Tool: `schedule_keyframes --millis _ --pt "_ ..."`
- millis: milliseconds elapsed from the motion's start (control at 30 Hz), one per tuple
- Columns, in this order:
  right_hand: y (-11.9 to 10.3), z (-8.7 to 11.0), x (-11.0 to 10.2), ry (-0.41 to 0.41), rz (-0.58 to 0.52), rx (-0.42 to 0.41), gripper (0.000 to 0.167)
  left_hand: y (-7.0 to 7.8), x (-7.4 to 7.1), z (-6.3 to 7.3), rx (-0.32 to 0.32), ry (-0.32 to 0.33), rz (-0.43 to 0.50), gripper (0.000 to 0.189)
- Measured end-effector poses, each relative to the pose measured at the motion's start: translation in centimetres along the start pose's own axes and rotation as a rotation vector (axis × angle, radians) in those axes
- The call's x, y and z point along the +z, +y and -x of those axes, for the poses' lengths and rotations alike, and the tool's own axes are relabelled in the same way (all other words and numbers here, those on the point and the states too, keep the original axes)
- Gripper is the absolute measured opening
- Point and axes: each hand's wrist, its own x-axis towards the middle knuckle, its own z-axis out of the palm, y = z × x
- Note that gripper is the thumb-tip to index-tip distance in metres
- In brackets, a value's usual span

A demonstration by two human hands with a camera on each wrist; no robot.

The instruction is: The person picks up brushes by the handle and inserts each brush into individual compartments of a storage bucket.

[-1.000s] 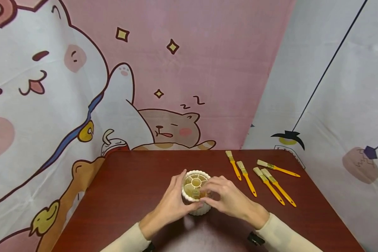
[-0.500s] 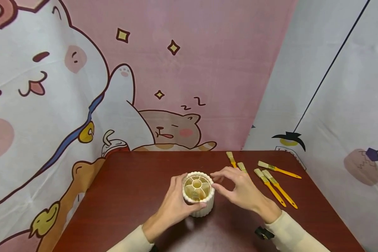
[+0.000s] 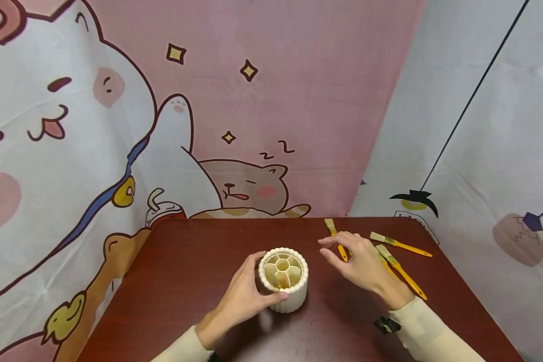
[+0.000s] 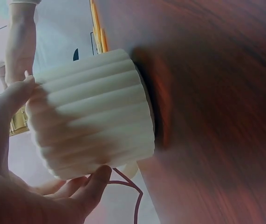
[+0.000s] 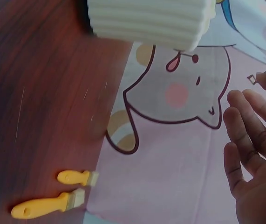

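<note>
On a dark reddish-brown table before a pink and white cartoon curtain, the left hand grips a ribbed white pot, while the right hand hovers, fingers loosely bent, over yellow-handled brushes.

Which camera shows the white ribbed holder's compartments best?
The head view: looking down into the white ribbed holder, it shows the dividers. The left wrist view shows just its ribbed side; the right wrist view, part of that side, cropped.
</note>
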Motion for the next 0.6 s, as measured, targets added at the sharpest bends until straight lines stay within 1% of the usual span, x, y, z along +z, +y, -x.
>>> schedule_keyframes --millis 67,200,267,433,600 --pt "0.5 0.1 0.0 -0.005 0.009 0.026 0.028 -0.1 -0.1 0.1 0.012 0.004 -0.01 0.112" --pt "1.4 0.2 -0.2 -0.023 0.019 0.073 0.024 -0.2 -0.5 0.2 0.002 -0.007 -0.018 0.109" --pt "1.9 0.1 -0.2 -0.032 0.027 0.081 0.022 -0.3 -0.7 0.2 0.003 -0.008 -0.015 0.107" --pt "3.2 -0.2 -0.7 -0.036 0.048 0.095 0.021 -0.4 -1.4 0.1 0.014 -0.019 0.041 0.102" --pt "4.6 -0.1 -0.8 -0.032 0.036 0.117 0.019 -0.8 -1.7 0.0 0.004 -0.052 0.149 0.093"
